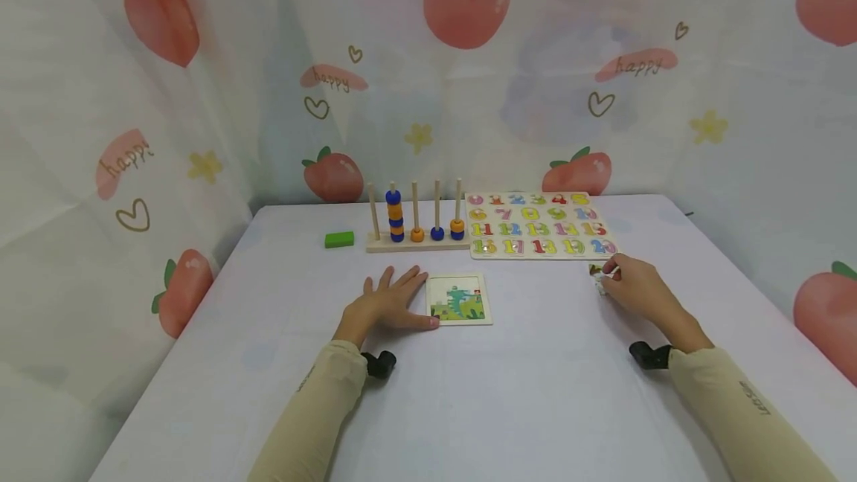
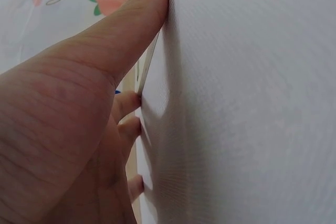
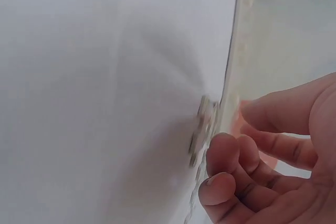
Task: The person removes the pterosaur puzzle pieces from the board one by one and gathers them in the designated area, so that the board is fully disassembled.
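A small square picture puzzle (image 1: 459,300) in a pale frame, showing a teal dinosaur on green ground, lies on the table. My left hand (image 1: 387,305) rests at its left side with spread fingers. The index fingertip is at the upper left corner and the thumb (image 2: 142,11) touches the lower left edge. Over to the right, my right hand (image 1: 639,287) is above a small pile of puzzle pieces (image 1: 596,279). In the right wrist view these pieces (image 3: 202,129) are blurred beside the fingertips. Those fingers are loosely bent, with the thumb apart from them and nothing visibly gripped.
Behind the puzzle stands a wooden peg rack (image 1: 418,245) with blue and orange beads on several pegs. A number board (image 1: 535,222) lies to its right. A green block (image 1: 339,239) sits left of the rack. A printed curtain (image 1: 469,110) hangs behind the table (image 1: 509,400).
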The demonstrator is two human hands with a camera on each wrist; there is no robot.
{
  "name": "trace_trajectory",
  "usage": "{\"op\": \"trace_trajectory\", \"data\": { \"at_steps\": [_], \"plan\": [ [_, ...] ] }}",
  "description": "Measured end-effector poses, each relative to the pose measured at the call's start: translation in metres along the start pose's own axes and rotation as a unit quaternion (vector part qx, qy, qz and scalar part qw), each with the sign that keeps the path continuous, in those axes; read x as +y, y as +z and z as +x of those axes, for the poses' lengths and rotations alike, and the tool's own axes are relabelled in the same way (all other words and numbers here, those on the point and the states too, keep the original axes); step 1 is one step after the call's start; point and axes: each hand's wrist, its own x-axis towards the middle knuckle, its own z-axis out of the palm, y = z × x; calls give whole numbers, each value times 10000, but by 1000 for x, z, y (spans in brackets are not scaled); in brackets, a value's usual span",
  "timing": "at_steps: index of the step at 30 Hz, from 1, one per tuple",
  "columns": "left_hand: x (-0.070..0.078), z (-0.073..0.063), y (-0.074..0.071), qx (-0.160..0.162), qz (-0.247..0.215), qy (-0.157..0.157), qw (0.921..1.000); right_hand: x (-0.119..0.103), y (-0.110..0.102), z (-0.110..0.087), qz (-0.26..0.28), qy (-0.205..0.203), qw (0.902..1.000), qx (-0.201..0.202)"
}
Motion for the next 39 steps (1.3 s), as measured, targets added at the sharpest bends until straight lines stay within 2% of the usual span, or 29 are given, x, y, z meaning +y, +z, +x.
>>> {"op": "trace_trajectory", "data": {
  "at_steps": [8,15,28,32,39],
  "plan": [
    [1,-9,-2,24,-76,105,9999,-23,4,6,469,-127,9987,-182],
    [0,-8,-2,45,-28,144,9999,-45,10,11,874,-319,9952,-317],
    [1,-5,-2,-52,-11,66,10000,-84,29,15,1168,-687,9899,-423],
    [1,-2,-2,-69,-7,40,10000,-95,36,16,1212,-924,9873,-455],
    [-2,0,1,-50,0,48,10000,-118,48,20,1270,-1109,9834,-674]
  ]
}}
